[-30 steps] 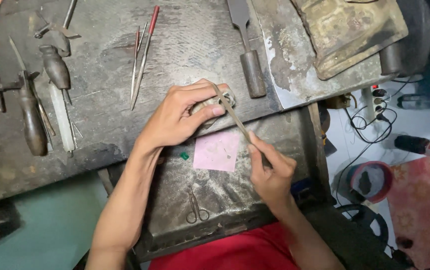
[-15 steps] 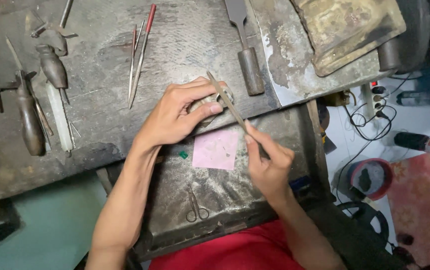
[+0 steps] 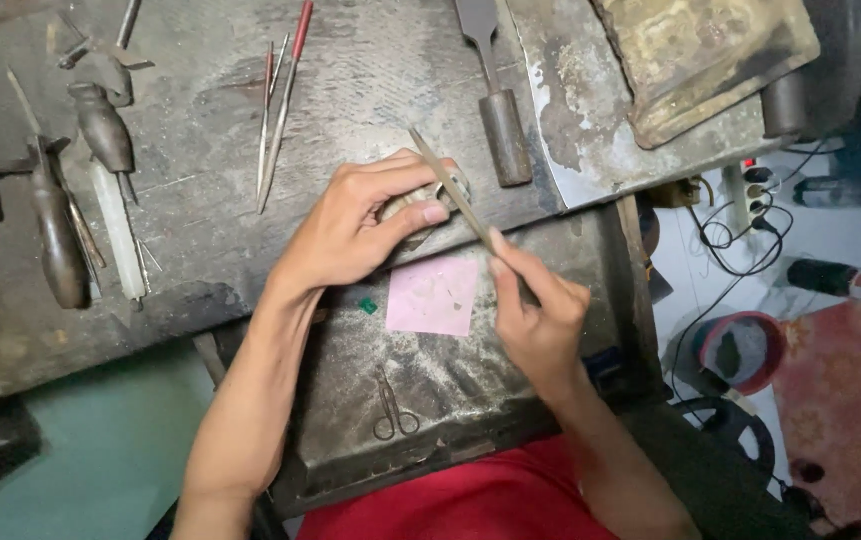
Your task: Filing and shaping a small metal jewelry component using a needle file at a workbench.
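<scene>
Ring point(image 3: 442, 190), a small metal band as far as the view lets one tell, sits pinched at the front edge of the workbench point(image 3: 200, 230), mostly covered by the fingers around it. The left hand point(image 3: 360, 225) curls closed over it, thumb pressing from the near side and the other fingers wrapped from the far side, holding it against a small wooden peg on the bench edge. A thin metal file point(image 3: 455, 200) lies slantwise across the ring, its tip pointing away from the person and past the left hand's knuckles. The right hand point(image 3: 535, 310) grips the file's near end, fingers closed around it with the thumb laid along the shaft.

Just on the near side of the ring, a pink square of paper point(image 3: 432, 296) lies in the metal tray point(image 3: 570, 250) that hangs under the bench edge. A small green stone point(image 3: 367, 306) rests just to the left of the paper, and a small pair of scissors point(image 3: 390, 405) lies nearer the person, well apart from the ring.

On the bench, beyond the ring and to its right, a flat tool with a dark wooden handle point(image 3: 502, 135) lies close by. Beyond the ring and to its left lie thin red-tipped picks point(image 3: 280, 100). Far to the left of the ring lie several dark-handled gravers point(image 3: 60, 240). A red shirt point(image 3: 430, 500) shows at the bottom edge.
</scene>
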